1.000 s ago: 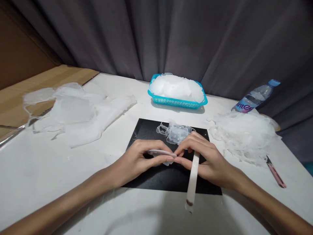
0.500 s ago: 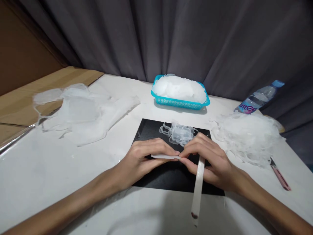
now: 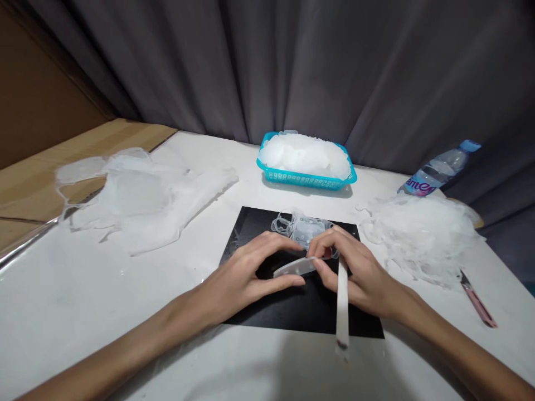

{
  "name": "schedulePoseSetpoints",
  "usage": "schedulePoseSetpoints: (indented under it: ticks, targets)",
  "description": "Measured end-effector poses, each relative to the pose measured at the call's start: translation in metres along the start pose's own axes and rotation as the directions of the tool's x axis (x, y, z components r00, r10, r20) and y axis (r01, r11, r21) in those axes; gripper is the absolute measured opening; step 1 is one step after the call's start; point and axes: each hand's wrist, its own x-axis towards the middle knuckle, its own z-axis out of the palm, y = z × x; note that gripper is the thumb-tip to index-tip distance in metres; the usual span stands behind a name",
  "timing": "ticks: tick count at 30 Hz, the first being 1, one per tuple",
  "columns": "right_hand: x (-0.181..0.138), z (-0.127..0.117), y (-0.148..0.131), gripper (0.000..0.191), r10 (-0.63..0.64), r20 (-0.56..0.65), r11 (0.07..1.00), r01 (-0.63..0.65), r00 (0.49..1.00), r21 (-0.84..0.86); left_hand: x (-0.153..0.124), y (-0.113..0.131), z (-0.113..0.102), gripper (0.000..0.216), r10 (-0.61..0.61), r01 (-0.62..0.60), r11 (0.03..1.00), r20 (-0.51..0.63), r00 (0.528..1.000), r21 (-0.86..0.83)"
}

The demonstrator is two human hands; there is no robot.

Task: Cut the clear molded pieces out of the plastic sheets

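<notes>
Between the thumb and index finger of my right hand (image 3: pixel 351 267) is the edge of a small, thin translucent white plastic-like piece (image 3: pixel 295 268). That same hand also keeps a slim white stick-like tool (image 3: pixel 342 312) in its curled fingers, its dark-tipped end pointing toward me. My left hand (image 3: pixel 254 267) is open, thumb and fingers apart around the piece's other end; whether it touches the piece I cannot tell. Both hands are over a black mat (image 3: pixel 284 309). A translucent sheet with stringy edges (image 3: pixel 307 229) lies on the mat just beyond them, partly covered by my right fingers.
A blue basket (image 3: pixel 307 178) heaped with white pieces stands at the back. Translucent sheets (image 3: pixel 142 195) lie left, and a tangled scrap pile (image 3: pixel 422 239) right. Near that pile are a water bottle (image 3: pixel 434 170) and a pink-handled cutter (image 3: pixel 477 301), its blade exposed.
My left fingers have spread and let go of their pinch on the piece. The piece has tilted, showing more of its face. The white tool has swung more upright in my right hand.
</notes>
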Motion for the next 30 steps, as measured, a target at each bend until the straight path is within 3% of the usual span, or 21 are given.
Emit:
schedulePoseSetpoints:
  ticks: [3, 8, 15, 19, 22, 27, 30]
  targets:
    - [0.002, -0.004, 0.015, 0.003, 0.168, -0.045, 0.986, -0.167, 0.985, 0.023, -0.001, -0.016, 0.004, 0.060, 0.000, -0.017, 0.967, 0.065, 0.998, 0.252]
    - [0.025, -0.020, 0.047, 0.012, 0.256, -0.237, 0.966, -0.236, 0.937, 0.110, -0.003, -0.032, 0.014, 0.053, 0.038, -0.087, 0.880, 0.112, 0.993, 0.466]
    - [0.100, -0.051, 0.100, 0.025, 0.227, -0.502, 0.972, -0.224, 0.834, 0.067, -0.007, -0.031, 0.017, 0.045, 0.090, -0.118, 0.828, 0.077, 0.993, 0.548]
    - [0.153, -0.066, 0.131, 0.024, 0.244, -0.561, 0.955, -0.298, 0.791, -0.005, -0.008, -0.032, 0.017, 0.036, 0.120, -0.133, 0.836, 0.058, 0.991, 0.533]
    - [0.176, -0.071, 0.140, 0.019, 0.266, -0.559, 0.921, -0.379, 0.785, -0.094, -0.008, -0.031, 0.016, 0.023, 0.133, -0.147, 0.844, 0.064, 0.989, 0.515]
    - [0.157, -0.061, 0.115, 0.018, 0.176, -0.598, 0.875, -0.402, 0.782, -0.268, -0.006, -0.026, 0.014, 0.009, 0.157, -0.168, 0.855, 0.065, 0.986, 0.490]
    - [0.113, -0.038, 0.086, 0.026, 0.132, -0.496, 0.886, -0.327, 0.858, -0.330, -0.005, -0.023, 0.012, 0.012, 0.159, -0.174, 0.878, 0.070, 0.985, 0.445]
